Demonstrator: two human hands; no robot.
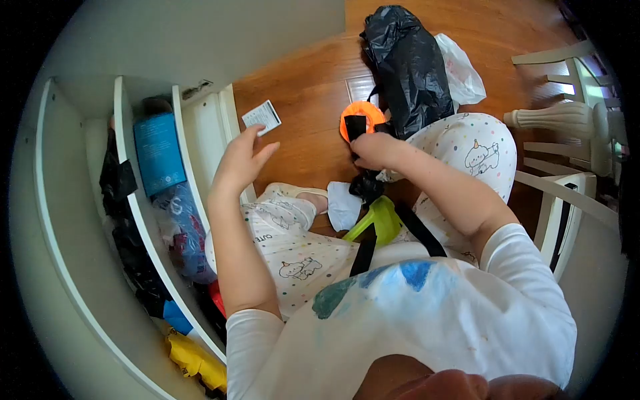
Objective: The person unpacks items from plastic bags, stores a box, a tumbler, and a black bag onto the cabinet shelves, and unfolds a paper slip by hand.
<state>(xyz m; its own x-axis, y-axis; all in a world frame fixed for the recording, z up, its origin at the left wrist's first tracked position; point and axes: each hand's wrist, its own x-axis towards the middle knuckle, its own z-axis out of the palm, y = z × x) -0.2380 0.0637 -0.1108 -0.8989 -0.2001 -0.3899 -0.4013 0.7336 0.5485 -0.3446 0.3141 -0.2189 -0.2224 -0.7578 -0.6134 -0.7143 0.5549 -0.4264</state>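
My left hand (241, 161) is raised beside the cabinet, thumb and fingers apart. Its fingertips reach the near edge of a small white printed card or packet (263, 118); I cannot tell whether they touch it. My right hand (375, 151) has its fingers closed on a flat black strip (356, 126), whose lower part is hidden by the hand. Behind that strip lies a bright orange round item (363, 112) on the floor. Below the right hand are a crumpled black bundle (366, 187), a white sheet (343, 207) and a lime-green plastic piece (380, 223).
A large black plastic bag (410, 70) and a white plastic bag (461, 70) lie ahead on the wooden floor (300, 100). Open drawers at left hold a blue box (160, 152), clear plastic wrapping (183, 227) and a yellow package (197, 360). White chair parts (553, 123) stand right.
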